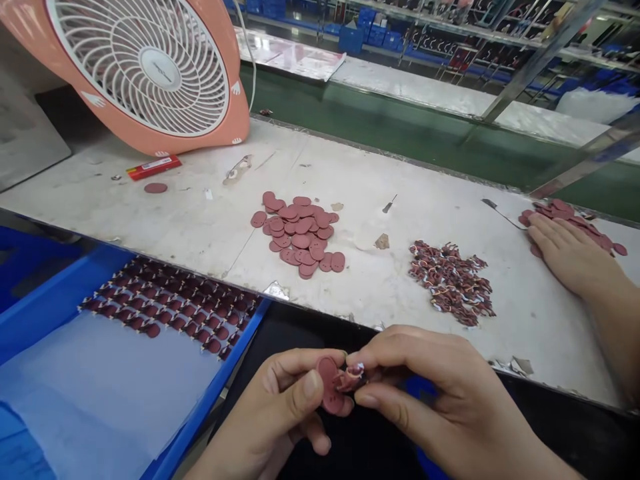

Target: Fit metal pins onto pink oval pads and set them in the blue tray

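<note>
My left hand (280,407) pinches a few dark red oval pieces (328,380) between thumb and fingers, at the bottom middle. Against them, my right hand (425,393) holds a small dark red figure (351,378) with a pale end, gripped between thumb and forefinger. Beyond my hands on the white table (350,287) lies a loose pile of red ovals (303,233). Right of it is a heap of small figures (453,283) like the held one.
An orange fan (237,100) stands at the back left near a red box (154,167). At lower left, a blue tray (250,340) holds rows of joined pieces (175,300). Another person's hand (575,253) rests by more ovals (563,210) at right.
</note>
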Demonstrator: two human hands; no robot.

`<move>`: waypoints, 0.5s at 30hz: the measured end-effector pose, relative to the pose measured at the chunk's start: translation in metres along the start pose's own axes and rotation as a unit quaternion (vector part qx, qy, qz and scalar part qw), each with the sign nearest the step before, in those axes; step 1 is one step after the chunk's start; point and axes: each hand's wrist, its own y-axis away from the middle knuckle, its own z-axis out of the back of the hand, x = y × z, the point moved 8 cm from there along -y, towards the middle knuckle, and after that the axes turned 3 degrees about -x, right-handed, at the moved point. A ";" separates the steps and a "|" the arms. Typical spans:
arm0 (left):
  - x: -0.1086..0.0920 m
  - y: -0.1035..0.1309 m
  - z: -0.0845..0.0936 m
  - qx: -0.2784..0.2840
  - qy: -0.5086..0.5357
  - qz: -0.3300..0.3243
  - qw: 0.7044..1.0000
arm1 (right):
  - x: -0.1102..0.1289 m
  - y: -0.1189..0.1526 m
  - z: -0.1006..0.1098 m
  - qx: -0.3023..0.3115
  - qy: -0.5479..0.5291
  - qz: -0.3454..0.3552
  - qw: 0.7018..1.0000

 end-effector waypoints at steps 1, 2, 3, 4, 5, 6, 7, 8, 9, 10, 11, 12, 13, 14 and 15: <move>0.000 0.000 0.000 0.002 0.000 0.001 1.000 | 0.000 -0.001 0.000 0.003 0.004 0.003 1.000; 0.000 0.000 0.001 0.004 0.001 0.002 1.000 | 0.001 -0.002 0.000 0.006 0.008 0.005 1.000; 0.001 -0.001 0.001 0.006 0.002 0.002 1.000 | 0.001 -0.003 -0.001 0.012 0.014 0.007 1.000; 0.002 -0.002 0.002 0.009 0.004 0.002 1.000 | 0.003 -0.004 -0.001 0.015 0.022 0.012 1.000; 0.003 -0.003 0.003 0.012 0.007 0.000 1.000 | 0.004 -0.005 -0.001 0.020 0.030 0.015 0.999; 0.004 -0.005 0.004 0.015 0.011 -0.001 1.000 | 0.006 -0.006 -0.002 0.026 0.039 0.018 0.999; 0.006 -0.006 0.006 0.019 0.014 -0.002 1.000 | 0.007 -0.007 -0.003 0.032 0.047 0.021 0.998; 0.007 -0.007 0.007 0.022 0.016 -0.003 1.000 | 0.008 -0.008 -0.003 0.037 0.053 0.025 0.998; 0.008 -0.008 0.008 0.024 0.017 -0.002 1.000 | 0.010 -0.008 -0.004 0.040 0.058 0.027 0.997; 0.009 -0.009 0.009 0.025 0.017 -0.002 1.000 | 0.010 -0.009 -0.004 0.044 0.061 0.027 0.997; 0.010 -0.010 0.010 0.026 0.016 -0.002 1.000 | 0.011 -0.009 -0.005 0.046 0.063 0.027 0.997; 0.010 -0.010 0.011 0.025 0.014 -0.002 1.000 | 0.011 -0.010 -0.005 0.046 0.064 0.027 0.997; 0.009 -0.010 0.011 0.023 0.011 -0.002 1.000 | 0.011 -0.011 -0.006 0.049 0.064 0.026 0.996; 0.009 -0.010 0.012 0.019 0.009 -0.001 1.000 | 0.011 -0.011 -0.006 0.051 0.064 0.024 0.996; 0.008 -0.010 0.012 0.017 0.007 0.000 1.000 | 0.010 -0.012 -0.006 0.050 0.064 0.022 0.996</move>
